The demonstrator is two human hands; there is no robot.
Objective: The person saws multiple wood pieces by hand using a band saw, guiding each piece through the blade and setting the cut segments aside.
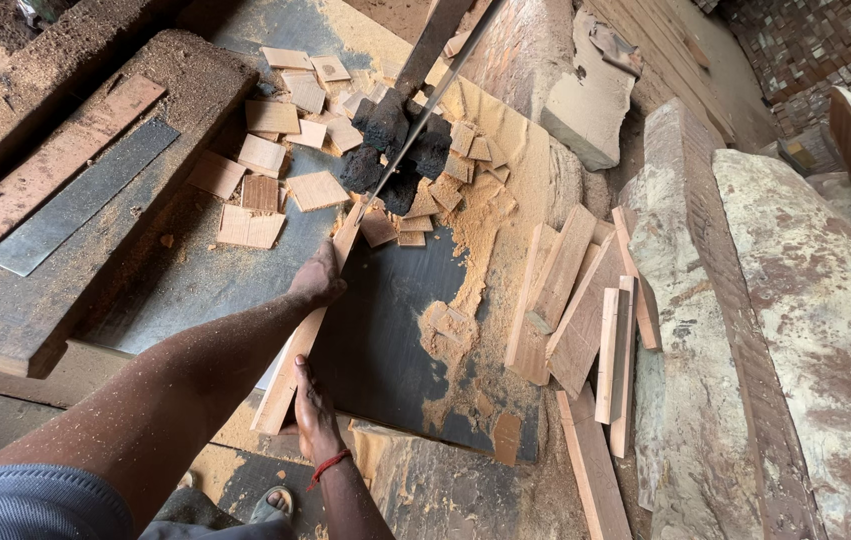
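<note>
Hands both on one long wooden strip (307,335) lying flat on the dark saw table (390,330), far end up against the band saw blade (425,110). Left hand (317,280) sits on top of the strip near its far end, fingers curled over and pressing down, likely to keep the wood flat and straight at the blade. Right hand (313,412) grips the near end from behind, red thread on the wrist, placed as if to push lengthwise. Both closed on the strip, neither free.

Around it: pile of small square offcuts (280,165) past the blade on the left, spread over the table top. Sawdust heap (480,220) right of the blade, running down the table. Stack of uncut strips (580,310) lies to the right, leaning off the table edge, well apart from the hands. Black blade guard (395,140) sits right at the cut, hiding the contact point, so whether the blade is in the wood cannot be told. Metal fence bar (80,195) on a dusty beam at left. Sandalled foot (273,505) shows below.
</note>
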